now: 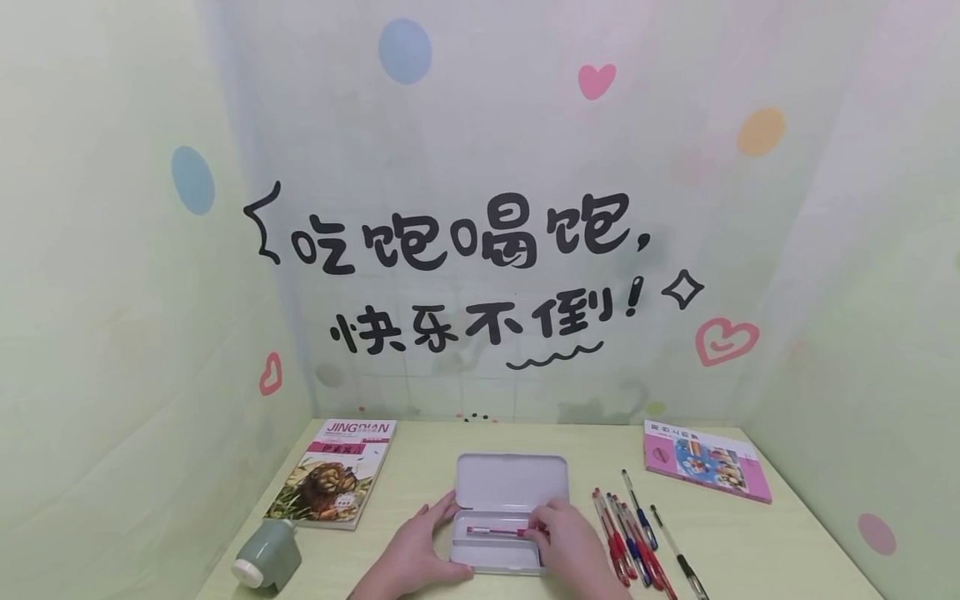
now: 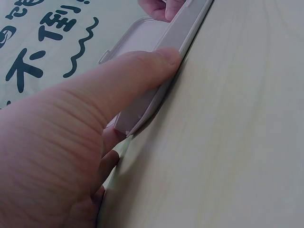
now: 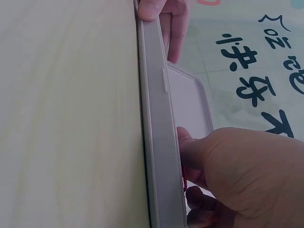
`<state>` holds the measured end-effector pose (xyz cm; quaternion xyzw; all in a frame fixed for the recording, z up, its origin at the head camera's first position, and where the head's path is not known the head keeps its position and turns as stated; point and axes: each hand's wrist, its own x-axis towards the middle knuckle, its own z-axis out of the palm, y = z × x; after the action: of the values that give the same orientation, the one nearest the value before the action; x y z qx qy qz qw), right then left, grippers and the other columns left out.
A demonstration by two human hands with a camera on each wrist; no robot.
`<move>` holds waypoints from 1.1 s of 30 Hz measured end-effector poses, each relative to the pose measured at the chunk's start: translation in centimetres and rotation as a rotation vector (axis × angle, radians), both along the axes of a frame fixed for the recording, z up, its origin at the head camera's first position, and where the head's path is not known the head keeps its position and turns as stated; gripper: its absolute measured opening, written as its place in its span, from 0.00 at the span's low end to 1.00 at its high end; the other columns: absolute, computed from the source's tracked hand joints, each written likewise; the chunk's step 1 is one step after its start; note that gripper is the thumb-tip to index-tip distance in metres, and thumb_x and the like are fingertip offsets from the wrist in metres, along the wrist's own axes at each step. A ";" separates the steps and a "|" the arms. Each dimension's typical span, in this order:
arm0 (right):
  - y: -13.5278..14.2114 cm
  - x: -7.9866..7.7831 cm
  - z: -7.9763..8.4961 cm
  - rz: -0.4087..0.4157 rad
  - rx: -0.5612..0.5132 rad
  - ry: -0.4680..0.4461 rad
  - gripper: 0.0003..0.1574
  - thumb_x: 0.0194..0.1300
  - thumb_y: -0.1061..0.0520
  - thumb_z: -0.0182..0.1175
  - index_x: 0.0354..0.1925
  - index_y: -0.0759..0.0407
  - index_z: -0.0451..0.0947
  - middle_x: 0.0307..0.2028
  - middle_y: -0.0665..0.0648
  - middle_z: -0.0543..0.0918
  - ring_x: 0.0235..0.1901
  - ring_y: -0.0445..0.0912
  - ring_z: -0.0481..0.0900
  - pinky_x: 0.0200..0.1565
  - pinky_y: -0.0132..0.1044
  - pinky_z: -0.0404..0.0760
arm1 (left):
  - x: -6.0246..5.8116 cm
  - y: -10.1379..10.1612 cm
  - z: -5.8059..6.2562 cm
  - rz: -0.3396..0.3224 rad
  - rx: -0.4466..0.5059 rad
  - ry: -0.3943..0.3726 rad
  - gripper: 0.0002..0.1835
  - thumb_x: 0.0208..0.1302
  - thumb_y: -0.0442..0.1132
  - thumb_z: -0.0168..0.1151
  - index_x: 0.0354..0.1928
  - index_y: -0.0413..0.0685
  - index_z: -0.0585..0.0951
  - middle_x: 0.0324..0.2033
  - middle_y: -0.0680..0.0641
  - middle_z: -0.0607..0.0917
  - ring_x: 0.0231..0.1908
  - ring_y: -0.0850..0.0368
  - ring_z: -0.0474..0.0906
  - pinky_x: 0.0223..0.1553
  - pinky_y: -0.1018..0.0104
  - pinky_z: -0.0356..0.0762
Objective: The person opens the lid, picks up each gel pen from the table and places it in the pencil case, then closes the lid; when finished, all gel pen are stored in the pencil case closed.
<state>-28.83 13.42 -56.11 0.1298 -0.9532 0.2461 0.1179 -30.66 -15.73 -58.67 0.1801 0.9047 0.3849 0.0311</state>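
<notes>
An open white pencil case lies on the table with its lid raised at the back. My left hand grips its left side; in the left wrist view the thumb presses the front wall and the other fingers reach round the end. My right hand reaches into the case and pinches the right end of a red gel pen. That pen lies lengthwise in the rear compartment, above the bare front compartment. In the right wrist view the case's front wall hides most of the pen from my right hand.
Several red, blue and black pens lie to the right of the case, with one black pen apart. A pink book is at the back right, a lion-cover book at the left. Before it sits a grey-green bottle with a white cap.
</notes>
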 end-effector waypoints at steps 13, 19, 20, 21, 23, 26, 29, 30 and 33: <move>-0.2 0.2 0.0 0.059 -0.004 -0.032 0.09 0.71 0.55 0.72 0.32 0.44 0.87 0.31 0.40 0.80 0.32 0.34 0.74 0.35 0.36 0.80 | 0.1 0.0 0.0 -0.002 0.006 0.003 0.72 0.42 0.65 0.88 0.86 0.44 0.62 0.75 0.54 0.82 0.78 0.15 0.62 0.76 0.13 0.59; 0.0 0.2 0.2 0.074 0.007 -0.049 0.08 0.73 0.54 0.71 0.33 0.45 0.88 0.31 0.41 0.81 0.33 0.35 0.75 0.36 0.38 0.81 | 0.0 0.0 -0.2 -0.002 0.004 0.001 0.71 0.42 0.65 0.87 0.86 0.45 0.62 0.75 0.54 0.82 0.78 0.15 0.63 0.76 0.13 0.59; 0.0 0.2 0.2 0.080 0.005 -0.052 0.08 0.73 0.54 0.71 0.33 0.45 0.88 0.31 0.41 0.81 0.32 0.35 0.74 0.36 0.38 0.80 | 0.0 0.0 -0.2 -0.001 0.007 -0.002 0.71 0.42 0.65 0.88 0.86 0.45 0.62 0.75 0.54 0.82 0.78 0.15 0.62 0.76 0.13 0.59; 0.1 0.2 0.2 0.083 0.000 -0.065 0.08 0.74 0.54 0.70 0.34 0.45 0.88 0.31 0.41 0.81 0.33 0.35 0.74 0.36 0.38 0.80 | 0.0 0.0 -0.2 0.001 0.009 -0.004 0.71 0.42 0.65 0.88 0.86 0.45 0.62 0.75 0.54 0.82 0.78 0.15 0.62 0.76 0.13 0.59; 0.3 0.1 0.3 0.092 -0.015 -0.088 0.07 0.75 0.53 0.70 0.35 0.45 0.89 0.32 0.40 0.82 0.33 0.35 0.74 0.36 0.38 0.81 | -0.1 0.0 -0.2 0.005 0.011 -0.014 0.72 0.41 0.65 0.88 0.87 0.47 0.62 0.75 0.54 0.82 0.79 0.16 0.62 0.76 0.13 0.58; 0.7 0.0 0.1 0.096 -0.053 -0.132 0.05 0.76 0.51 0.69 0.39 0.44 0.90 0.36 0.40 0.83 0.36 0.33 0.76 0.39 0.37 0.84 | -0.1 0.1 -0.1 0.007 0.015 -0.022 0.72 0.41 0.65 0.88 0.87 0.47 0.62 0.75 0.55 0.82 0.79 0.16 0.61 0.77 0.13 0.57; 1.3 0.1 -0.2 0.090 -0.125 -0.165 0.04 0.77 0.50 0.69 0.44 0.44 0.91 0.40 0.40 0.85 0.37 0.32 0.77 0.39 0.34 0.83 | -0.1 0.0 -0.1 0.003 0.015 -0.019 0.72 0.41 0.64 0.88 0.87 0.46 0.62 0.75 0.54 0.82 0.79 0.16 0.61 0.77 0.13 0.57; 1.5 0.2 -0.4 0.084 -0.156 -0.174 0.05 0.77 0.50 0.69 0.46 0.44 0.91 0.41 0.40 0.85 0.36 0.32 0.77 0.38 0.32 0.83 | 0.0 0.1 -0.1 0.001 0.015 -0.017 0.72 0.42 0.64 0.88 0.86 0.45 0.62 0.75 0.54 0.82 0.79 0.15 0.61 0.77 0.13 0.57; 2.3 0.4 -0.6 0.053 -0.255 -0.191 0.07 0.78 0.50 0.68 0.50 0.45 0.90 0.42 0.42 0.86 0.33 0.32 0.76 0.34 0.29 0.78 | 0.0 0.1 0.0 -0.001 0.017 -0.013 0.72 0.41 0.64 0.88 0.86 0.44 0.62 0.75 0.53 0.82 0.79 0.15 0.61 0.76 0.13 0.57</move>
<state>-28.38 15.67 -56.66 0.1152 -0.9174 0.3792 0.0358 -30.67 -15.66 -58.69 0.1783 0.9010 0.3939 0.0356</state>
